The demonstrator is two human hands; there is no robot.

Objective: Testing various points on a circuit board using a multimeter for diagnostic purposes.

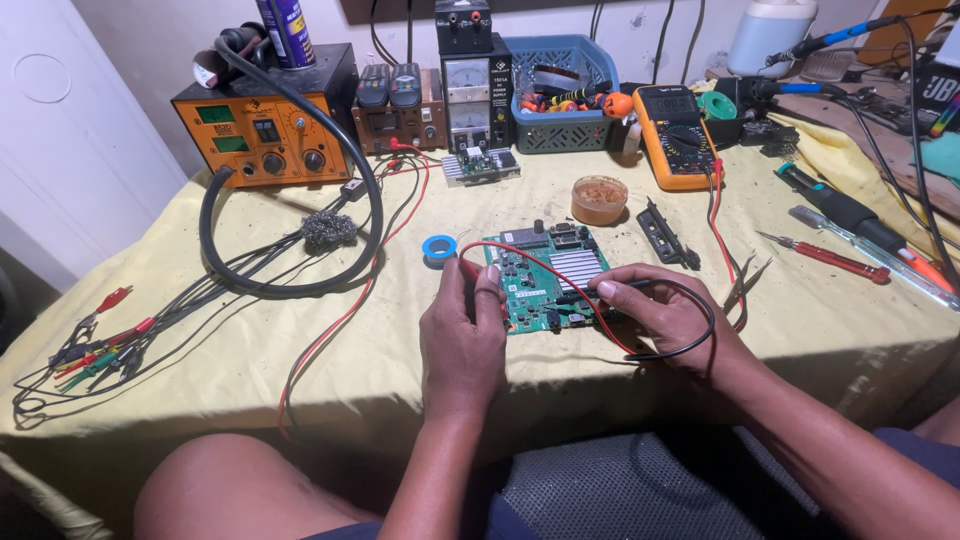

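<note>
Pinching a red test probe (470,270), the left hand (462,335) touches the green rectangular circuit board's (545,275) near-left edge; the right hand (665,315) grips a black probe (590,296) lying crosswise, tip pointing left onto the board between both grips.

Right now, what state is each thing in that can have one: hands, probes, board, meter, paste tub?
left hand: shut on red probe
right hand: shut on black probe
circuit board: flat on cloth, bare, both probes touching it
multimeter: leads plugged in, reading unreadable
paste tub: open, lidless
</note>
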